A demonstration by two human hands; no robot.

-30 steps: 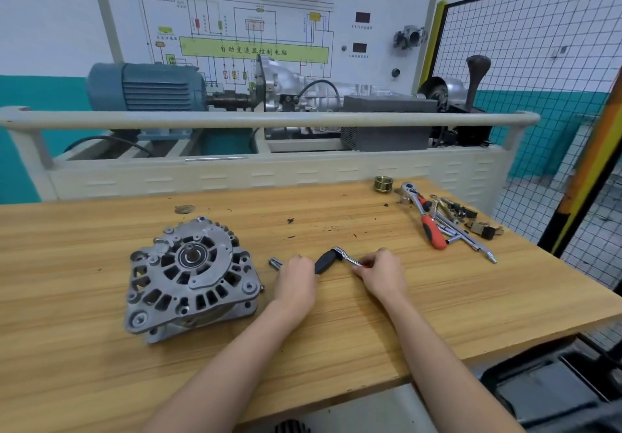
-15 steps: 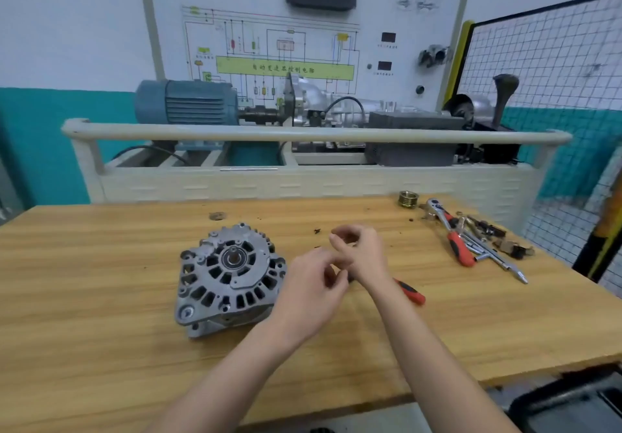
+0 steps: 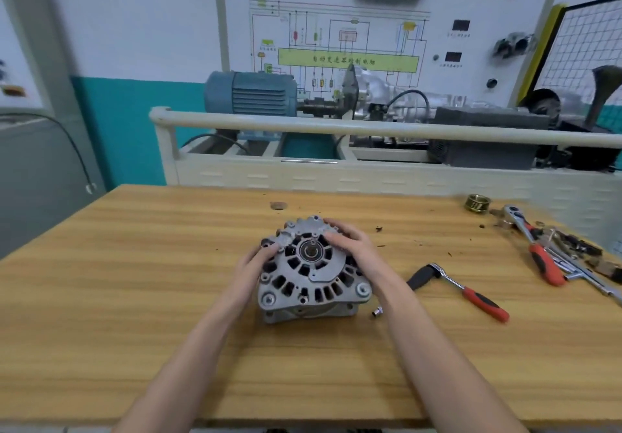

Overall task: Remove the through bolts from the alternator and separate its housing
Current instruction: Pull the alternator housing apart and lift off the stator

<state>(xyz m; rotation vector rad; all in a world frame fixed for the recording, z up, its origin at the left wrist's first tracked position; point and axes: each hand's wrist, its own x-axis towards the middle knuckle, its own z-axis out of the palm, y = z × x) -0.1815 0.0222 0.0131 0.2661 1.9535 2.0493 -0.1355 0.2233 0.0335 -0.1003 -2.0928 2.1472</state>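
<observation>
While I look down from my head camera, the alternator (image 3: pixel 311 269) sits at the middle of the wooden surface (image 3: pixel 134 298), shaft end up. My left hand (image 3: pixel 250 269) grips its 9 o'clock edge with curled fingers; my right hand (image 3: pixel 350 246) curls over its rim from 1 to 3 o'clock. At 4 o'clock, just beside the housing, lies a small socket (image 3: pixel 377 312). A red-handled ratchet (image 3: pixel 459 289) lies further off at 3 o'clock, and a heap of tools (image 3: pixel 552 252) fills the 2 o'clock corner near a brass pulley (image 3: pixel 477 203). Beyond the surface at 12 o'clock stands a training rig (image 3: pixel 336 177) with a blue motor (image 3: pixel 250 93) under a wiring-diagram board (image 3: pixel 346 35); a wire mesh fence (image 3: pixel 585 45) closes the room's right.
</observation>
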